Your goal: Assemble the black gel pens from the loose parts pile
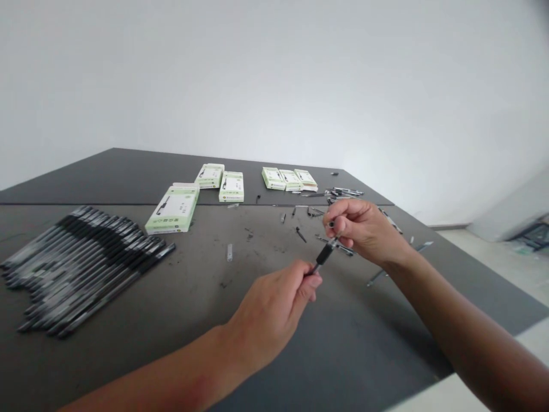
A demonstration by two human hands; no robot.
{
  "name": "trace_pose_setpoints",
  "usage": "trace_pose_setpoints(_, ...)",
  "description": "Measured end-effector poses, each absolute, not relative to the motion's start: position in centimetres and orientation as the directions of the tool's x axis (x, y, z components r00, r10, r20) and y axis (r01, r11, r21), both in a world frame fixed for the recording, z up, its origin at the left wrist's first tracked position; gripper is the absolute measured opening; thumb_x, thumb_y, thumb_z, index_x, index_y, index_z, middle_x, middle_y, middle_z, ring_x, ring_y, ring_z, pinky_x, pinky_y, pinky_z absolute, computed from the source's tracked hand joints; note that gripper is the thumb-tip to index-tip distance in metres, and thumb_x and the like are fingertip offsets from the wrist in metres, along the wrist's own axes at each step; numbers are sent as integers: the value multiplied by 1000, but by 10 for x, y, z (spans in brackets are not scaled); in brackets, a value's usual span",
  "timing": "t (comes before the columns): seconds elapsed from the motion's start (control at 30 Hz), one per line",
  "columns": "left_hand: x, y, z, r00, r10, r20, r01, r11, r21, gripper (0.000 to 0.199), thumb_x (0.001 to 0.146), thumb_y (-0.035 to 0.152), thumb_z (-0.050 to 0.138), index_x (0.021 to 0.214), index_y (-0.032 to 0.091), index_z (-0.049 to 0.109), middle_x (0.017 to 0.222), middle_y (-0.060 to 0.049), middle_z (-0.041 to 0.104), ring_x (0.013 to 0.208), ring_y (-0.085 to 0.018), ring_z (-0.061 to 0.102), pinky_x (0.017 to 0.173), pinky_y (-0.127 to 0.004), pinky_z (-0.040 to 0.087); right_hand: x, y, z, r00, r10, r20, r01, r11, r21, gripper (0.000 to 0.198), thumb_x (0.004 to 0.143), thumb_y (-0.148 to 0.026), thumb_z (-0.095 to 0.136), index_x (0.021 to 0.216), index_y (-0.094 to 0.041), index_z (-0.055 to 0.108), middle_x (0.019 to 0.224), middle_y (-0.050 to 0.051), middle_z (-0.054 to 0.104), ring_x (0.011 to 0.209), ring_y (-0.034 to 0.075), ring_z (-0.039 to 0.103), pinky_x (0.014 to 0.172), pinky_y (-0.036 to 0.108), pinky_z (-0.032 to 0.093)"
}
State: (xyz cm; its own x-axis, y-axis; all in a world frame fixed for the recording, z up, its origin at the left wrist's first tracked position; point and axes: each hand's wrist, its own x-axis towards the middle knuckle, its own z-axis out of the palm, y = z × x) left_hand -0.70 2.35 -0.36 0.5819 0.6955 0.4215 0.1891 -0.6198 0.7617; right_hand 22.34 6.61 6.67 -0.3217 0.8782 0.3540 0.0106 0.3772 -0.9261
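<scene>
My left hand is closed around the lower barrel of a clear gel pen with a black rubber grip. The pen slants up and to the right, its tip end toward my right hand. There my right thumb and fingers are pinched together at the tip end. A small dark piece shows between those fingers, but its kind is too small to tell. Left of my hands lies a row of assembled black pens, side by side on the dark table.
Several green-and-white pen boxes stand farther back. Beyond my right hand is a loose pile of pens. Small black caps and a clear plastic piece are scattered mid-table. Another clear tube lies under my right wrist.
</scene>
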Motion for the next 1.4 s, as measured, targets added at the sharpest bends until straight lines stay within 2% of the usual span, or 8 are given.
trace_pose_setpoints(0.17,-7,23,-3,577,703,416,201,-616,762,22,115,32,42,103,22,58,83,3,72,75,-15,71,72,-27,47,245,68,60,-308,867,392,-4,411,-912,25,92,-51,81,98,-27,87,70,-2,68,48,3,43,48,18,41)
trace_pose_setpoints(0.27,-7,23,-2,586,704,402,212,-611,763,22,115,32,43,103,22,59,81,4,71,73,-14,70,71,-26,47,253,62,63,-376,821,430,16,470,-882,19,97,-44,77,104,-30,87,78,0,70,53,5,47,49,19,41)
trace_pose_setpoints(0.4,-8,23,1,609,692,387,230,-621,749,24,114,32,44,99,22,60,78,5,69,70,-12,69,69,-25,47,251,52,73,-454,798,397,90,484,-870,17,100,-31,75,112,-33,86,86,1,72,60,6,54,51,19,45)
trace_pose_setpoints(0.57,-9,22,2,626,672,395,247,-651,718,22,114,31,46,101,22,61,76,5,69,68,-12,69,68,-23,48,246,47,81,-434,792,429,91,512,-854,17,92,-23,82,107,-31,87,92,2,73,66,9,58,52,20,47)
trace_pose_setpoints(0.77,-8,20,4,637,669,384,255,-652,714,24,113,31,46,101,21,63,73,5,67,66,-12,68,66,-23,48,254,49,79,-362,814,455,115,523,-844,21,87,-28,88,108,-31,85,77,-2,66,58,8,47,48,21,38)
trace_pose_setpoints(0.93,-8,21,4,634,671,385,260,-654,711,24,113,31,46,101,21,64,70,6,66,63,-12,67,64,-23,47,256,48,81,-377,823,425,136,503,-853,26,84,-30,90,110,-29,84,76,-1,67,59,9,49,52,24,42)
trace_pose_setpoints(1.17,-8,21,1,630,671,390,252,-652,715,27,114,33,45,99,21,64,69,5,65,62,-12,67,65,-23,48,256,48,83,-405,828,387,135,473,-871,26,83,-27,89,108,-27,84,76,-1,69,56,8,48,50,23,41)
trace_pose_setpoints(1.4,-8,19,0,630,667,398,254,-661,706,28,114,34,44,101,21,65,68,5,64,62,-12,65,64,-23,48,263,53,82,-427,807,407,80,482,-872,31,85,-17,86,112,-32,84,72,-3,66,55,7,45,50,21,37)
